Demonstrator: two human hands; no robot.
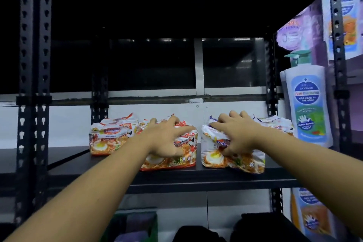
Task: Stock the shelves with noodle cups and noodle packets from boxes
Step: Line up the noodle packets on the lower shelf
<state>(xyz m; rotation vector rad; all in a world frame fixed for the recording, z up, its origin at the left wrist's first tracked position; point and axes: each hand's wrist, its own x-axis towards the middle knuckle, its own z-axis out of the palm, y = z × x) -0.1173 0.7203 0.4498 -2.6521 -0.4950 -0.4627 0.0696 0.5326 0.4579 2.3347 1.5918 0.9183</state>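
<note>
Placing step: on the black metal shelf point(196, 180), the left hand point(167, 137) grips, fingers curled, the red-and-white plastic noodle packet point(172, 160), the right hand point(236, 135) likewise the purple-and-white plastic noodle packet point(241, 162); next, probably, letting go and fetching more.

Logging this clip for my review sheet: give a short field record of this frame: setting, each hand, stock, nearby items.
setting: black metal shelf
left hand: grips middle noodle pack from above
right hand: grips right noodle pack from above
other stock: left noodle pack, untouched; rear noodle pack behind the right one
nearby: white pump bottle standing to the right of the packs
</note>
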